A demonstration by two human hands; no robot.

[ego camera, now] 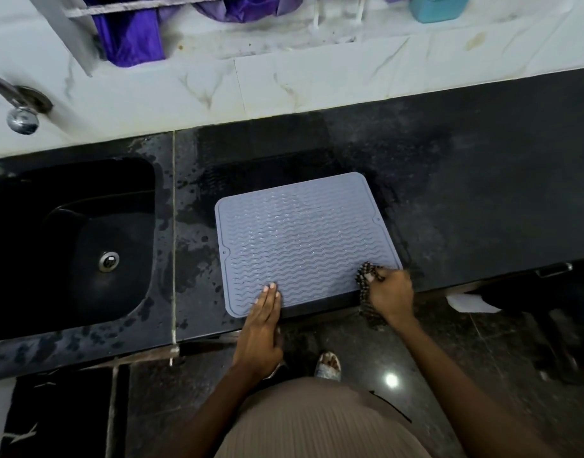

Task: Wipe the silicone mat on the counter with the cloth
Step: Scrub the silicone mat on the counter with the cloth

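Observation:
A grey silicone mat (303, 239) with wavy ridges lies on the black counter (465, 193), close to its front edge. My left hand (262, 325) lies flat, fingers together, pressing on the mat's near left corner. My right hand (391, 292) is shut on a dark knobbly cloth (366, 279) at the mat's near right corner. Part of the cloth hangs down over the counter's front edge below my hand.
A black sink (85, 246) with a metal drain lies to the left, a chrome tap (19, 110) above it. The counter around the mat is wet. A blue container (439, 6) and purple fabric (131, 38) sit on the white ledge behind.

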